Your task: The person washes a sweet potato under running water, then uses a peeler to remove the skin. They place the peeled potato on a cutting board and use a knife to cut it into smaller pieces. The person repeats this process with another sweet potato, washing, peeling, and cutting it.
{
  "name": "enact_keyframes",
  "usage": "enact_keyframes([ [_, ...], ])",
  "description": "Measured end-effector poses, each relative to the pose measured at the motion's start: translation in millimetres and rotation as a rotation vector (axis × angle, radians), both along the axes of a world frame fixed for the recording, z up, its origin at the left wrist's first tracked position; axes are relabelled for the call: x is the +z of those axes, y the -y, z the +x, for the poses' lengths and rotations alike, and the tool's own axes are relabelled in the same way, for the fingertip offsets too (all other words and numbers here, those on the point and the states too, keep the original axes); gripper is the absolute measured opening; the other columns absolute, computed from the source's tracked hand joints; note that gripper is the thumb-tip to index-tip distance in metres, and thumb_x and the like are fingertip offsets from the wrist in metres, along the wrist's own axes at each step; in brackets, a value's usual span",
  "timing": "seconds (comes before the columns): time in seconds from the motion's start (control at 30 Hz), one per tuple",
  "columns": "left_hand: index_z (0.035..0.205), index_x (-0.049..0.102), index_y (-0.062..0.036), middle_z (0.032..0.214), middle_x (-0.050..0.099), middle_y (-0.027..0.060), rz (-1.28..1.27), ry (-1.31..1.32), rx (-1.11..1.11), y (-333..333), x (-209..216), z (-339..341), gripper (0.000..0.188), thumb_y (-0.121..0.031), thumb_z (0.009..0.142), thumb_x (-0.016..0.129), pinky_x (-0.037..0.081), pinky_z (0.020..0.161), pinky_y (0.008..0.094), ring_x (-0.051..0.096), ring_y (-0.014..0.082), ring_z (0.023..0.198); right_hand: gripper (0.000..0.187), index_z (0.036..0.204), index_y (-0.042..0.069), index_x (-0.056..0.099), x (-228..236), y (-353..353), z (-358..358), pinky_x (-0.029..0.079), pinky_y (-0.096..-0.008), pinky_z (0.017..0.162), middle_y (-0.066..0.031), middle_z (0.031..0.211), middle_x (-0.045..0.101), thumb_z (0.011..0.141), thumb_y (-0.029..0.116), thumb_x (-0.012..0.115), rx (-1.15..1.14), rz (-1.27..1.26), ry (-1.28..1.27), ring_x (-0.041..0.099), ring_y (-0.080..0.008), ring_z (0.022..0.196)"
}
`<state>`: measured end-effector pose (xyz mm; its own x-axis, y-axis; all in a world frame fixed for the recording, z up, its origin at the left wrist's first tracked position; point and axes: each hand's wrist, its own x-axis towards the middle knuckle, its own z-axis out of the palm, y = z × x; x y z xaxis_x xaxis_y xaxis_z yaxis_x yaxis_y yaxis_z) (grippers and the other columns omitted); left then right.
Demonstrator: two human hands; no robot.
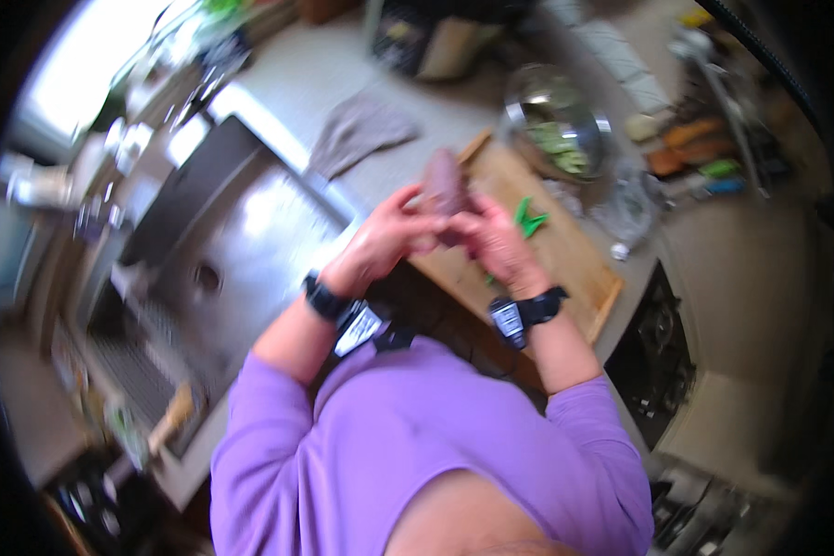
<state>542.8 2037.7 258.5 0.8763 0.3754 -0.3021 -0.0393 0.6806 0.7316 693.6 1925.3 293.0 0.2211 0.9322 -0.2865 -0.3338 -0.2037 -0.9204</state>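
Both hands meet over the near left edge of a wooden cutting board [579, 278], around a long reddish-brown sweet potato [446, 181]. My left hand [389, 232] has its fingers closed on the left side of it. From the right, my right hand [496, 243] grips its lower end. Motion blur smears the fingertips. A bright green forked object [530, 219] lies on the board beside my right hand; its kind is too blurred to make out. Beyond the board stands a shiny round bowl [517, 116] with pale green pieces [561, 148] inside.
To the left is a steel sink [264, 218], with a grey cloth [361, 134] on the counter behind it. A crumpled clear plastic bag [632, 208] lies right of the board. Farther right are orange-brown items [690, 144] and a dark stovetop [653, 347].
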Motion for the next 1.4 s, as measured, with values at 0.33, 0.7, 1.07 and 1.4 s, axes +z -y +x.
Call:
enact_keyframes([
  [0.33, 0.129, 0.042, -0.0096, 0.119, 0.054, 0.0062, -0.164, 0.09, -0.004, -8.9, -18.8, 20.3, 0.049, -0.016, 0.085, 0.062, 0.048, 0.08, 0.0375, 0.055, 0.0204, 0.103, 0.058, 0.136, 0.004, 0.04, 18.4, 14.7, 37.8, 0.051, -0.0235, 0.072, -0.0037, 0.105, 0.056, 0.086, 0.017, 0.065, 0.122, -0.237, 0.432, 0.058, -0.0095, 0.086],
  [0.7, 0.127, 0.043, -0.0043, 0.114, 0.055, 0.0095, 0.061, -0.13, 0.08, -45.3, -57.5, 30.3, 0.051, -0.011, 0.081, 0.063, 0.053, 0.078, 0.0396, 0.056, 0.023, 0.103, 0.022, 0.095, 0.001, 0.065, 168.2, 108.6, 205.4, 0.049, -0.0223, 0.054, -0.0016, 0.079, 0.064, 0.083, 0.019, 0.065, -0.481, -0.17, 0.943, 0.059, -0.0075, 0.066],
  [1.07, 0.125, 0.048, -0.0084, 0.102, 0.06, 0.0035, 0.043, -0.317, 0.168, -55.5, -79.5, 42.3, 0.048, -0.011, 0.079, 0.062, 0.051, 0.07, 0.0317, 0.06, 0.017, 0.087, 0.025, 0.08, 0.0, 0.063, 358.3, 64.0, 423.3, 0.044, -0.0228, 0.048, -0.0021, 0.065, 0.058, 0.082, 0.025, 0.066, -0.909, -0.097, 1.239, 0.052, -0.0127, 0.053],
  [1.4, 0.128, 0.04, -0.0062, 0.113, 0.055, 0.0084, 0.009, -0.368, 0.292, -47.8, -76.1, 49.2, 0.058, -0.001, 0.075, 0.062, 0.05, 0.079, 0.0344, 0.057, 0.0214, 0.099, 0.039, 0.074, -0.003, 0.059, 364.1, -2.6, 570.8, 0.046, -0.0349, 0.05, -0.0124, 0.069, 0.06, 0.076, 0.035, 0.07, -1.173, -0.158, 1.69, 0.055, -0.0235, 0.052],
])
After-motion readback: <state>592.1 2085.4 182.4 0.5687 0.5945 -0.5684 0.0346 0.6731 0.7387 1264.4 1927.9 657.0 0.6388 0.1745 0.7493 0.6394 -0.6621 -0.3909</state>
